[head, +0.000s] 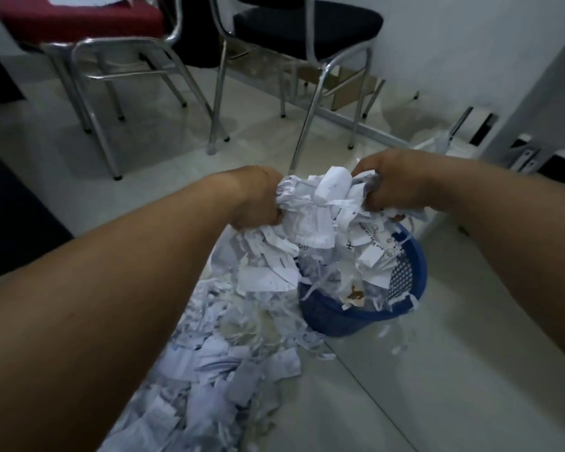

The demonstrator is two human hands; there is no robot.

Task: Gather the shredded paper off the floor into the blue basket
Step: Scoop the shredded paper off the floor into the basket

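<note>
A big clump of shredded paper [320,220] hangs between my two hands, just above and left of the blue basket [336,318]. My left hand [258,200] grips the clump's left side and my right hand [395,184] grips its right side. The round basket with mesh walls stands on the floor and holds several paper strips, some draped over its rim. A long heap of shredded paper [209,370] lies on the floor to the basket's left, running toward me under my left forearm.
A red-seated chair [88,24] and a dark-seated chair [307,24] with metal legs stand beyond the basket. A white plastic bag [437,145] lies at the right by the wall. Pale tiled floor [454,370] lies right of the basket.
</note>
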